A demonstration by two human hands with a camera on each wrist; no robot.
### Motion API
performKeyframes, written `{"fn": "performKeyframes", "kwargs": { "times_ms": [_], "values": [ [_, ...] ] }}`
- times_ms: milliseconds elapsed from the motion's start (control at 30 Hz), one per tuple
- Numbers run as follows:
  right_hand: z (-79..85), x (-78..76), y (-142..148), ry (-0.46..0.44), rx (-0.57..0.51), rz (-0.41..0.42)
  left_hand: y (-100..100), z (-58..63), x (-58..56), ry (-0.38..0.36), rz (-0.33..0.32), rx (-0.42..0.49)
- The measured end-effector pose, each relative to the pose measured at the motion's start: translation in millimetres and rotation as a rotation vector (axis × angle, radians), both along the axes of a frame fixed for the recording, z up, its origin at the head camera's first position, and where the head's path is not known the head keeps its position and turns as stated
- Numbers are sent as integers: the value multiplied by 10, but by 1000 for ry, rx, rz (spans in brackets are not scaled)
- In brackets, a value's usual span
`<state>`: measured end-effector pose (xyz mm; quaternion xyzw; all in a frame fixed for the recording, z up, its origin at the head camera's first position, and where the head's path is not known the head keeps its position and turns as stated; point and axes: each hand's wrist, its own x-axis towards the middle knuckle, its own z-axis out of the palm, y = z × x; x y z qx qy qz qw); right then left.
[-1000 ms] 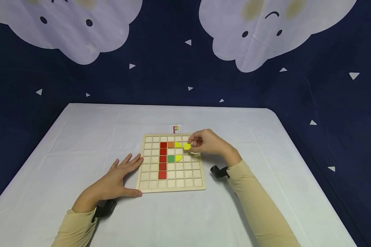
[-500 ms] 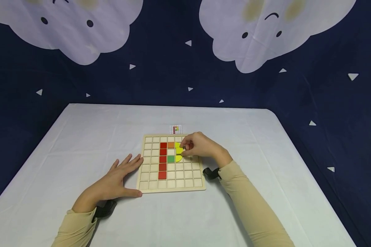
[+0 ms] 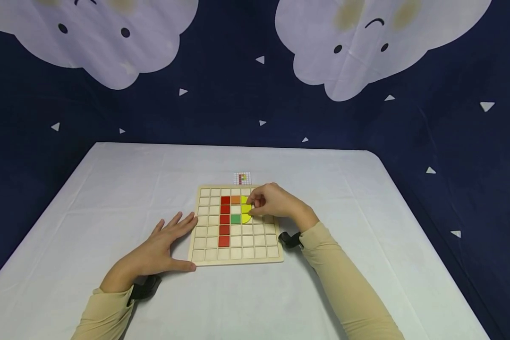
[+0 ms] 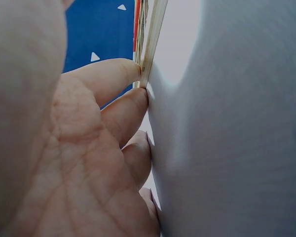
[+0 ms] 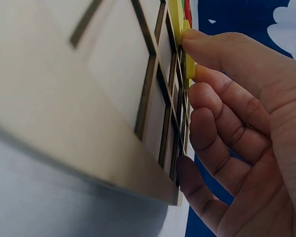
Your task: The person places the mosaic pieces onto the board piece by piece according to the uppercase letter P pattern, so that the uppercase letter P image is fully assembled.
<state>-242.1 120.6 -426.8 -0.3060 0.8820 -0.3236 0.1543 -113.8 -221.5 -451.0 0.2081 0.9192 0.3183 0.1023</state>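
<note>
A wooden grid board (image 3: 247, 253) lies flat on the table. My right hand (image 3: 280, 202) pinches a yellow square tile (image 3: 245, 209) between thumb and index finger, over the cell between two yellow round-edged tiles, the upper one (image 3: 244, 199) and the lower one (image 3: 246, 218). In the right wrist view, the held tile (image 5: 189, 52) sits at the grid surface; whether it lies fully flat is unclear. Several red tiles (image 3: 224, 219) form a column, with an orange tile (image 3: 235, 199) and a green tile (image 3: 235, 218) beside it. My left hand (image 3: 163, 248) has fingers spread, touching the board's left edge.
A small card (image 3: 242, 178) with a coloured grid pattern lies just behind the board. White cloth (image 3: 123, 179) covers the table, and a dark blue cloth with clouds hangs behind. Black wrist cameras sit on both wrists, the right one (image 3: 290, 240) near the board's right edge.
My right hand has carried the yellow tile left and slightly down into the gap between the two round-edged tiles, where it now sits lower. The left hand has stayed at the board's edge.
</note>
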Motion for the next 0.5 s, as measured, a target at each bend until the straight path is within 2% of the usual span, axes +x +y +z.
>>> {"fn": "performKeyframes", "kwargs": {
  "times_ms": [333,500],
  "values": [
    [36,32,47,-11,-11,-14,10,0,-10,-6,0,-5],
    [80,54,99,29,-10,-12,19,1,3,-11,-3,11]
  ]
}}
